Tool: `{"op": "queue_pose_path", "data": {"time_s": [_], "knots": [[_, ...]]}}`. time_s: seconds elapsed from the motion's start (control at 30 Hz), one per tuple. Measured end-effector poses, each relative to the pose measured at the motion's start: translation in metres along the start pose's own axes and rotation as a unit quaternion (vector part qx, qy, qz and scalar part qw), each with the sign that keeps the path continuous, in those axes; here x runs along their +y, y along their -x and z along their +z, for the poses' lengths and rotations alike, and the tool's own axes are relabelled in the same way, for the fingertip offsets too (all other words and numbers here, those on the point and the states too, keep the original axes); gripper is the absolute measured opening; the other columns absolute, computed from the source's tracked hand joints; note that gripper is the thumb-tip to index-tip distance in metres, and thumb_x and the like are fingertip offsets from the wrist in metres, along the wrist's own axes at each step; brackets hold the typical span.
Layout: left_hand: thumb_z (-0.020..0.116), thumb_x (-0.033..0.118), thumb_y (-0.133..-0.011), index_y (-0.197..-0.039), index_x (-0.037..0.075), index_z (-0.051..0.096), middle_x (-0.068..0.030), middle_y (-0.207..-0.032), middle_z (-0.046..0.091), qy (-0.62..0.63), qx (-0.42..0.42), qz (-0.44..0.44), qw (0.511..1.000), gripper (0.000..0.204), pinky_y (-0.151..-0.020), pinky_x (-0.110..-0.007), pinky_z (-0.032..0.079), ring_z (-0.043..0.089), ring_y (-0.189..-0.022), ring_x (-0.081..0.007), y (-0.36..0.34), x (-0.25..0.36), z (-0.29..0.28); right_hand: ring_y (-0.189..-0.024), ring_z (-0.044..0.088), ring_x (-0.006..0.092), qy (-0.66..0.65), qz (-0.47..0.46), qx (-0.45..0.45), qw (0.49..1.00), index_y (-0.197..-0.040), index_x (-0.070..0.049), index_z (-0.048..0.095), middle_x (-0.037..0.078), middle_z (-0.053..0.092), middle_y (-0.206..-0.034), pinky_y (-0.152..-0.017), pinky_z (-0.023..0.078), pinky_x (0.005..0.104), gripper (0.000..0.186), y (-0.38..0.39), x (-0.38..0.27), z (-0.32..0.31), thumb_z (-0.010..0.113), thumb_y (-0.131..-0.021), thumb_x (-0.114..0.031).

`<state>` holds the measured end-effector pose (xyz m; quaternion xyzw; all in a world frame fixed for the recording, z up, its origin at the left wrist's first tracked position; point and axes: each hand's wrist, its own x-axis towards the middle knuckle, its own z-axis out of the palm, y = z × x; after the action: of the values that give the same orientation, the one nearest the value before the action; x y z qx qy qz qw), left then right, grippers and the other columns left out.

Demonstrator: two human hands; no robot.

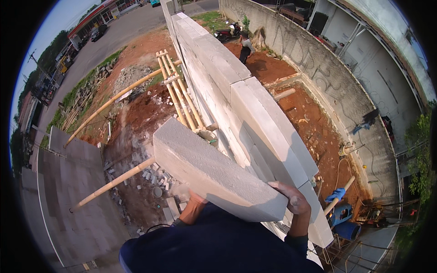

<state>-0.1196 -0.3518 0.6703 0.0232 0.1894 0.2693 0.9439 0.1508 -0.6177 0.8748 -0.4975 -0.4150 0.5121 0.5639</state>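
Note:
A pale grey lightweight concrete block [209, 173] is held tilted above the scaffold, close beside the top of a block wall [252, 113]. My right hand [296, 200] is closed on the block's near right end, with dusty fingers over its edge. My left hand [195, 205] holds the block from below on the left, its fingers partly hidden under it. My dark blue clothing fills the lower middle.
Bamboo poles [114, 98] and a bamboo platform [177, 100] flank the wall's left side, high above rubble-strewn soil. A person [246, 48] stands by a motorbike [225, 32] below. A boundary wall [337, 86], blue drum [347, 230] and pipes lie right.

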Motion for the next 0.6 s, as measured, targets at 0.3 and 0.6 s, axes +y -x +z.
{"op": "queue_pose_path", "data": {"time_s": [0.3, 0.6], "knots": [[0.037, 0.063, -0.104, -0.151, 0.015, 0.049, -0.0115, -0.147, 0.06, -0.051, 0.041, -0.091, 0.994, 0.069, -0.11, -0.06, 0.048, 0.059, -0.133, -0.0377, -0.023, -0.035, 0.045, -0.124, 0.066, 0.0386, 0.445, 0.125, 0.124, 0.878, -0.153, 0.007, 0.04, 0.031, 0.064, -0.131, -0.107, 0.049, 0.0434, 0.118, -0.09, -0.081, 0.092, 0.096, -0.067, -0.051], [0.036, 0.066, -0.105, -0.161, 0.012, 0.036, -0.0144, -0.16, 0.048, -0.063, -0.029, 0.02, 0.997, 0.078, -0.115, -0.058, 0.044, 0.05, -0.142, -0.0394, -0.037, 0.018, 0.091, -0.11, 0.072, 0.0398, 0.49, 0.061, 0.163, 0.854, -0.144, 0.01, 0.049, 0.03, 0.069, -0.12, -0.097, 0.055, 0.0449, 0.109, -0.108, -0.097, 0.103, 0.096, -0.066, -0.049]]}}
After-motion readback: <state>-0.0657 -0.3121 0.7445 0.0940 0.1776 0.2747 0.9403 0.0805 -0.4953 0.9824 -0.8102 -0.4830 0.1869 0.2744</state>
